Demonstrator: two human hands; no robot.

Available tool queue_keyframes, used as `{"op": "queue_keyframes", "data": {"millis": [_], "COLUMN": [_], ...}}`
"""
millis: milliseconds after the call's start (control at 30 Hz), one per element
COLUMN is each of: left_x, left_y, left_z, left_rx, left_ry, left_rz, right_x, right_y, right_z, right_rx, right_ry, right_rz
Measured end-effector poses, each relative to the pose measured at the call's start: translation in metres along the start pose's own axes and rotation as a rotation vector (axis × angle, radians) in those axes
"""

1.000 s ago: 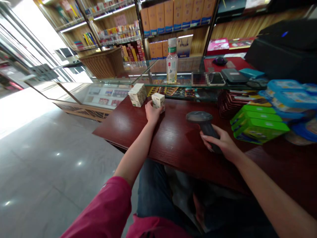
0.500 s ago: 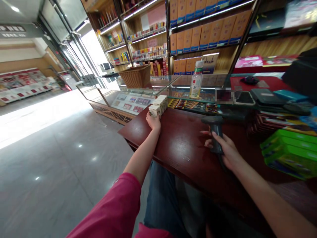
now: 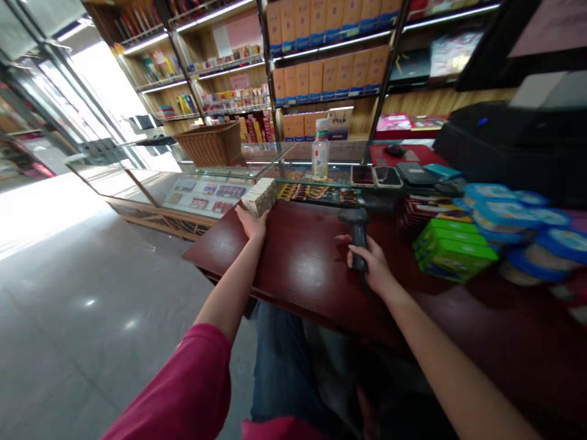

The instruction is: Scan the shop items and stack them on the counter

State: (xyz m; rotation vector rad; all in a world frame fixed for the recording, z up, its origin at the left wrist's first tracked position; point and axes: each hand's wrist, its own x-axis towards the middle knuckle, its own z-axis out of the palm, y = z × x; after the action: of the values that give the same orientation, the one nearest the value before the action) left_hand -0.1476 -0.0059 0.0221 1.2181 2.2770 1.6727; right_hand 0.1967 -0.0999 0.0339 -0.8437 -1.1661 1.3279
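Note:
A row of small white boxes (image 3: 260, 194) stands at the far left corner of the dark wooden desk (image 3: 298, 263). My left hand (image 3: 251, 222) is at the near end of this row, touching it, with its fingers and thumb spread apart. Over the right half of the desk, my right hand (image 3: 372, 264) grips the handle of a black barcode scanner (image 3: 358, 235). The scanner's head is at the top and its cord trails below the hand. Printing on the boxes is too small to read.
Green boxes (image 3: 452, 250) and blue-lidded tubs (image 3: 504, 211) are stacked on the right. Behind the desk, a bottle (image 3: 320, 153), phones (image 3: 362, 176) and a wicker basket (image 3: 213, 145) rest on glass display cases (image 3: 206, 189). Shelves of orange boxes (image 3: 323, 79) line the back.
The view has swung to the right, bringing the tubs into sight. My left hand's fingers have spread, and the white boxes now form a more even row. The scanner stays in my right hand.

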Motion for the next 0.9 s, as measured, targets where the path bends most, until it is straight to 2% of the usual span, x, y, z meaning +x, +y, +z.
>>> {"op": "queue_keyframes", "data": {"millis": [67,100,200,267,400,500,567,633,733,800,900], "left_x": [-0.019,-0.031,-0.076,-0.113,-0.190,-0.242,-0.269,-0.286,-0.291,-0.282,-0.251], "left_y": [0.008,0.013,0.042,0.072,0.147,0.193,0.213,0.223,0.219,0.206,0.176], "left_z": [-0.003,-0.002,0.012,0.030,0.074,0.103,0.117,0.124,0.123,0.113,0.091], "left_rx": [0.051,0.048,-0.011,-0.069,-0.217,-0.307,-0.331,-0.342,-0.354,-0.345,-0.282], "left_ry": [-0.026,-0.046,-0.220,-0.357,-0.615,-0.729,-0.787,-0.830,-0.874,-0.887,-0.858], "left_rz": [0.096,0.190,0.553,0.728,0.987,1.118,1.160,1.170,1.192,1.228,1.228], "right_x": [-0.010,-0.017,-0.041,-0.060,-0.100,-0.127,-0.143,-0.155,-0.168,-0.169,-0.161], "right_y": [-0.006,-0.010,-0.022,-0.029,-0.041,-0.050,-0.055,-0.059,-0.065,-0.069,-0.074], "right_z": [-0.009,-0.014,-0.035,-0.050,-0.083,-0.106,-0.118,-0.127,-0.133,-0.132,-0.125], "right_rx": [-0.033,-0.054,-0.107,-0.137,-0.211,-0.248,-0.254,-0.258,-0.256,-0.236,-0.154], "right_ry": [0.020,0.029,0.071,0.121,0.271,0.382,0.457,0.516,0.565,0.573,0.517], "right_rz": [-0.013,-0.014,-0.029,-0.058,-0.117,-0.133,-0.136,-0.131,-0.125,-0.126,-0.136]}}
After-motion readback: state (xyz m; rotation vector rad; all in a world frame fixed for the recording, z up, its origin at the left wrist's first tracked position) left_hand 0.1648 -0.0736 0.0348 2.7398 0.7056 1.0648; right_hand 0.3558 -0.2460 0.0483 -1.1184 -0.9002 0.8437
